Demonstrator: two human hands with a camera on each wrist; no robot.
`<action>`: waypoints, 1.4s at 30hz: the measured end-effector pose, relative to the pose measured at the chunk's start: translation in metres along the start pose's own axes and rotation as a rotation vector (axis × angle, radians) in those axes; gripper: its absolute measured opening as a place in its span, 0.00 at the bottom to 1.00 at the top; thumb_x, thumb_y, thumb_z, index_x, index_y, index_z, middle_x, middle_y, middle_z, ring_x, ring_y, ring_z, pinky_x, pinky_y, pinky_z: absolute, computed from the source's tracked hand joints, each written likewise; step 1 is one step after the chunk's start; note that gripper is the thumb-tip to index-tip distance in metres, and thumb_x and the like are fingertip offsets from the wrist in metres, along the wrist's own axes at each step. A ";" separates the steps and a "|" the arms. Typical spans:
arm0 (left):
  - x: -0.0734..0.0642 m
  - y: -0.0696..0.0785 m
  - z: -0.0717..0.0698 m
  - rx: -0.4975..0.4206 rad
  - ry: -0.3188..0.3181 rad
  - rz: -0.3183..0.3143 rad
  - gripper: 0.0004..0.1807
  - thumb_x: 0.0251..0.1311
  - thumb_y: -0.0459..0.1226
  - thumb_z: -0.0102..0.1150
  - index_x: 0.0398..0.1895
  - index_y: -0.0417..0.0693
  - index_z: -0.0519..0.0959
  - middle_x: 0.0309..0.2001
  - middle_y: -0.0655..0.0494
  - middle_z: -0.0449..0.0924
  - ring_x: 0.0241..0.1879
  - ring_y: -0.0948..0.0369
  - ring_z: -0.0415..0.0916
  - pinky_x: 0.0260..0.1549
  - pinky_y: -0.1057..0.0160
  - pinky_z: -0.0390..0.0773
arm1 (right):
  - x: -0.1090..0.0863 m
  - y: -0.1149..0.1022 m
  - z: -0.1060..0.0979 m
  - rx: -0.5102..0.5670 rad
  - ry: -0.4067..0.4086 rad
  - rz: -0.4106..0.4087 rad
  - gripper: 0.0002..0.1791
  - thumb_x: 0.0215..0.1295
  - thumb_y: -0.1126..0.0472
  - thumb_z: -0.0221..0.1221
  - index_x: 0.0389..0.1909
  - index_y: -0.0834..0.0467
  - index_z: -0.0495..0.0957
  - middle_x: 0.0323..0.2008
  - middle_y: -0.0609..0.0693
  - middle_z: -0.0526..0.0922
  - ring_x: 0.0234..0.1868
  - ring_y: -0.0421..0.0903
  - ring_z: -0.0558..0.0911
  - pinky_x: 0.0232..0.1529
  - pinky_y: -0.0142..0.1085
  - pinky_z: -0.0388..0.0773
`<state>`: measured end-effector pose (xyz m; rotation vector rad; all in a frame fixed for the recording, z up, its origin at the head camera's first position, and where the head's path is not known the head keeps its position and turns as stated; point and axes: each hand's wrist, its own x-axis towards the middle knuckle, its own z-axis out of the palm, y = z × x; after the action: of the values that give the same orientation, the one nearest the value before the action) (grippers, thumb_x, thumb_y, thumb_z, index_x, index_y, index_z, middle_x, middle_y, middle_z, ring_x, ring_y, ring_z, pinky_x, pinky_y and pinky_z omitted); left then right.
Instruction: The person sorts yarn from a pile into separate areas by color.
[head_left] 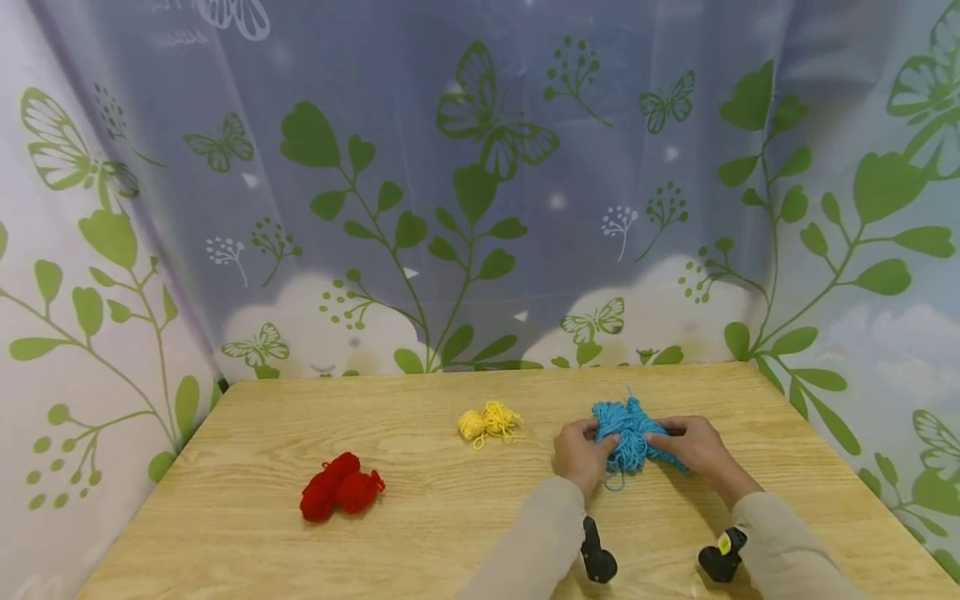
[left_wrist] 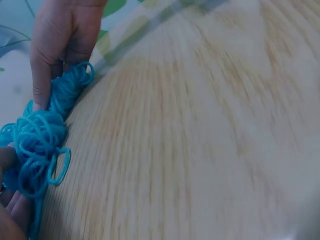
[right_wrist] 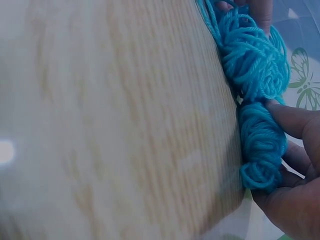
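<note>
A bundle of blue yarn (head_left: 628,437) lies at the right of the table, gathered in at its middle, with loose loops hanging from it. My left hand (head_left: 582,454) grips its left end, thumb on top and fingers at the far side. On the other end, my right hand (head_left: 699,450) pinches the yarn between thumb and fingers. In the right wrist view, the wound part of the blue yarn (right_wrist: 262,142) sits against the right hand's fingers (right_wrist: 295,117). The left wrist view shows a loose loop on the yarn (left_wrist: 42,145) near the left thumb.
A small bundle of yellow yarn (head_left: 487,423) lies left of the hands, near the back of the wooden table (head_left: 420,550). Farther left is a bundle of red yarn (head_left: 341,487). A printed curtain (head_left: 405,275) hangs behind the table and along both sides.
</note>
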<state>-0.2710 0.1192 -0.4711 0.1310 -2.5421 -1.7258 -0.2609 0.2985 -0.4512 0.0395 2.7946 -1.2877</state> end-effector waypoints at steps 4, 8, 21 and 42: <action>0.003 0.001 -0.005 0.031 -0.020 0.054 0.19 0.50 0.43 0.73 0.45 0.47 0.85 0.37 0.59 0.85 0.41 0.60 0.81 0.41 0.57 0.80 | 0.001 0.000 0.000 -0.014 -0.004 0.000 0.36 0.66 0.48 0.59 0.62 0.74 0.67 0.60 0.73 0.69 0.59 0.69 0.69 0.53 0.55 0.74; 0.007 0.001 -0.011 0.005 -0.044 0.099 0.19 0.50 0.43 0.72 0.44 0.44 0.85 0.37 0.57 0.85 0.39 0.61 0.81 0.38 0.61 0.81 | 0.003 0.001 -0.001 -0.019 0.001 -0.010 0.37 0.65 0.46 0.60 0.62 0.73 0.68 0.60 0.73 0.69 0.59 0.69 0.69 0.53 0.55 0.74; 0.011 -0.009 -0.043 -0.007 -0.167 0.218 0.21 0.56 0.38 0.67 0.51 0.36 0.81 0.43 0.48 0.83 0.41 0.55 0.81 0.37 0.63 0.82 | 0.004 0.004 -0.003 0.001 0.002 -0.006 0.37 0.66 0.47 0.59 0.63 0.73 0.67 0.61 0.73 0.68 0.60 0.70 0.68 0.53 0.56 0.73; 0.027 -0.026 -0.194 0.306 -0.332 0.511 0.26 0.59 0.40 0.65 0.59 0.37 0.76 0.57 0.44 0.77 0.56 0.49 0.75 0.51 0.51 0.78 | -0.002 0.001 -0.021 -0.062 -0.001 -0.042 0.37 0.70 0.43 0.53 0.63 0.72 0.67 0.59 0.71 0.71 0.58 0.67 0.72 0.50 0.53 0.76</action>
<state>-0.2771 -0.0723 -0.4237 -0.7795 -2.7077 -1.2430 -0.2599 0.3156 -0.4382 -0.0228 2.8472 -1.2083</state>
